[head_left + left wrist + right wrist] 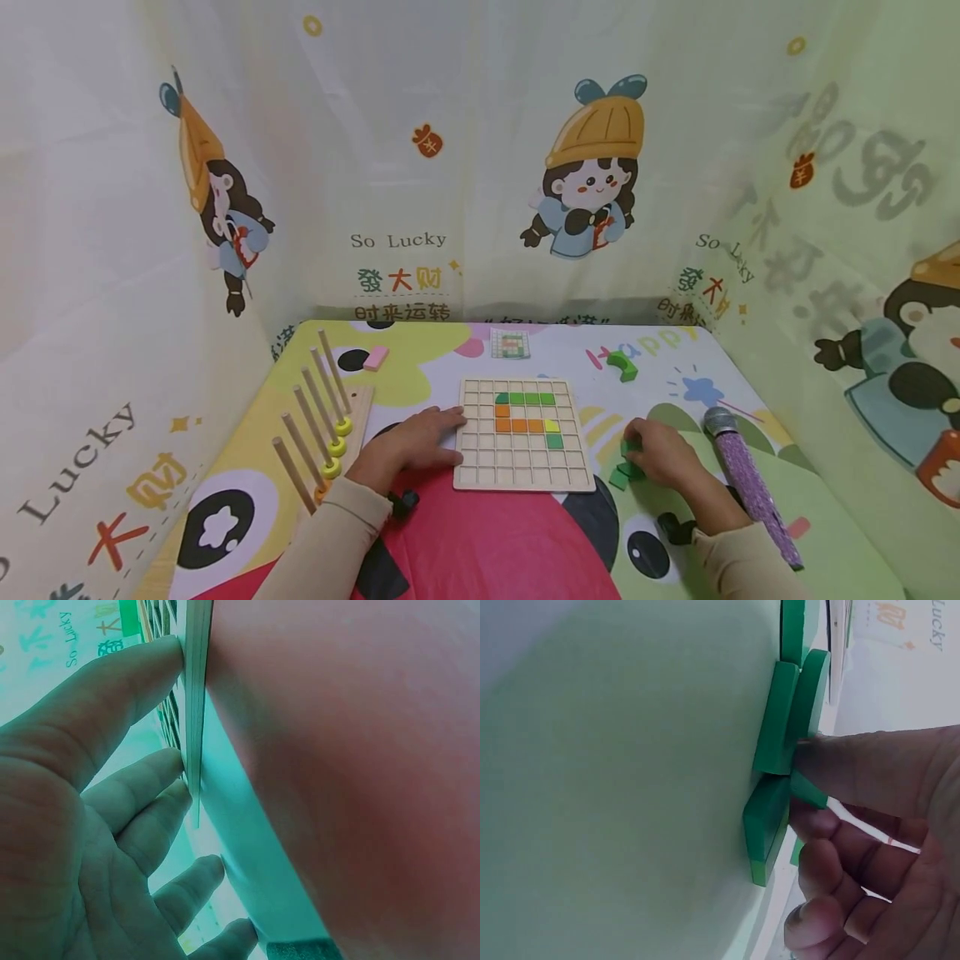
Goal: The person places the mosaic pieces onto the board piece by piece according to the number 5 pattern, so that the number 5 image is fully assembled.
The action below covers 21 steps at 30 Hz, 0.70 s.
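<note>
My right hand (662, 452) pinches a green block (808, 697), its long axis roughly parallel to the neighbouring green piece (776, 724), to the right of the grid board (517, 460), whose left edge my nearer left hand (416, 442) touches with fingers spread, my right forearm (716, 503) angling forward and inward.

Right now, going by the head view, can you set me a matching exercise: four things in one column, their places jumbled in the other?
Things
1. Glittery purple microphone
2. Square wooden grid board
3. Pink rectangular block
4. Small white card printed with a coloured grid

Places
A. Just beyond the board's far edge
B. Touched by the left hand
C. To the right of the right hand
D. Near the far end of the wooden peg stand with yellow rings

Pairs: 1-C, 2-B, 3-D, 4-A
</note>
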Tool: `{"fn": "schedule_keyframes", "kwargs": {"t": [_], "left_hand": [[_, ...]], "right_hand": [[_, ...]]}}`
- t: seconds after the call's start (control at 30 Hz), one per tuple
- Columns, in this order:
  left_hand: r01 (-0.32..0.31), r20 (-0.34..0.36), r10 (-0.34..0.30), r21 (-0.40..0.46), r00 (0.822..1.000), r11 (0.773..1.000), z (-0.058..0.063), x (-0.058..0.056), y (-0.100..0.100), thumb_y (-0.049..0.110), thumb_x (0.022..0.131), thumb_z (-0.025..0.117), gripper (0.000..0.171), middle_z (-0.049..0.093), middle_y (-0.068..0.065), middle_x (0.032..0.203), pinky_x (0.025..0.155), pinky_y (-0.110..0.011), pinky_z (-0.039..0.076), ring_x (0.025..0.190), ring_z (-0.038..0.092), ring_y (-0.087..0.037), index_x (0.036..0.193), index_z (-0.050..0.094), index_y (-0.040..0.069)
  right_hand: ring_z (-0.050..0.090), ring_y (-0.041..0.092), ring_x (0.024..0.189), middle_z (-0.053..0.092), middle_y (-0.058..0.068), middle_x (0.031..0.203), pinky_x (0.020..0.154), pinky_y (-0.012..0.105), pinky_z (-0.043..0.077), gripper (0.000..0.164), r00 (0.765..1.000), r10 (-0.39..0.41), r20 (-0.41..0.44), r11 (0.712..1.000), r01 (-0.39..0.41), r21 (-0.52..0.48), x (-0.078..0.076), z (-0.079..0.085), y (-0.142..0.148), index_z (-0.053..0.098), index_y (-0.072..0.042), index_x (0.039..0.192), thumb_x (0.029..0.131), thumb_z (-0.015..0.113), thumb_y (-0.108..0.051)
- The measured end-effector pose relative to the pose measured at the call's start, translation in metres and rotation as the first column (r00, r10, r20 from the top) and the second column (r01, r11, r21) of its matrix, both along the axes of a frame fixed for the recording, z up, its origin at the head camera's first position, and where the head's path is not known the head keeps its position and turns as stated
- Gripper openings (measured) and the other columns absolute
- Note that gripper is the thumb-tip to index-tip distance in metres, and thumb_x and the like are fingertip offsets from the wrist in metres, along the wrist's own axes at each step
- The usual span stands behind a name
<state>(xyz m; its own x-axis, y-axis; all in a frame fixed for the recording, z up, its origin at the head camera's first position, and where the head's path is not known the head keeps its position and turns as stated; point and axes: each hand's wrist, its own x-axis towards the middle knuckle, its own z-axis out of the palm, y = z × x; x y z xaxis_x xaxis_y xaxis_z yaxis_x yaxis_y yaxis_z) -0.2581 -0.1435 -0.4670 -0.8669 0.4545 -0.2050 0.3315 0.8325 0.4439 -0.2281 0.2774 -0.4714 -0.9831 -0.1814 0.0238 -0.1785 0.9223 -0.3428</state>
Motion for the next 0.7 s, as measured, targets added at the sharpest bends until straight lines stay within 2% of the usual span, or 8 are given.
{"fn": "schedule_keyframes", "kwargs": {"t": [0.17,0.3,0.53,0.7], "left_hand": [[0.005,-0.001,-0.005,-0.017,1.0,1.0,-0.002,-0.003,0.001,0.039,0.088,0.079,0.07,0.043,0.002,0.164,0.117,-0.054,0.04,0.152,0.035,-0.034,0.152,0.054,0.021],[-0.009,0.016,0.009,-0.01,1.0,1.0,-0.001,-0.002,0.001,0.039,0.088,0.08,0.071,0.043,0.002,0.164,0.117,-0.056,0.04,0.152,0.035,-0.035,0.152,0.054,0.022],[-0.007,0.01,0.007,-0.002,1.0,1.0,-0.002,0.0,0.002,0.038,0.088,0.08,0.07,0.043,0.002,0.164,0.116,-0.056,0.041,0.152,0.035,-0.035,0.151,0.054,0.021],[0.002,-0.001,-0.002,-0.003,1.0,1.0,-0.002,-0.001,0.002,0.037,0.088,0.08,0.07,0.044,0.001,0.163,0.116,-0.055,0.042,0.151,0.036,-0.036,0.151,0.055,0.019]], "right_hand": [[0.067,0.025,0.087,0.072,0.008,0.095,0.075,0.047,0.054,0.017,0.998,0.019,-0.053,0.998,-0.022,-0.052,-0.002,-0.005,0.0,0.068,-0.007,0.101,0.087,0.076,-0.002],[0.065,0.023,0.086,0.071,0.006,0.093,0.074,0.044,0.054,0.012,0.998,0.029,-0.057,0.992,-0.036,-0.124,-0.003,-0.006,-0.005,0.069,-0.005,0.102,0.09,0.073,-0.002],[0.059,0.016,0.084,0.068,0.001,0.092,0.073,0.036,0.051,0.009,0.997,0.068,0.027,0.96,-0.058,-0.274,-0.002,-0.004,-0.032,0.069,-0.008,0.1,0.093,0.071,-0.004],[0.057,0.012,0.081,0.066,-0.002,0.089,0.071,0.033,0.049,0.008,0.984,0.173,0.035,0.941,-0.155,-0.301,-0.002,-0.001,-0.054,0.069,-0.01,0.099,0.093,0.069,-0.004]]}}
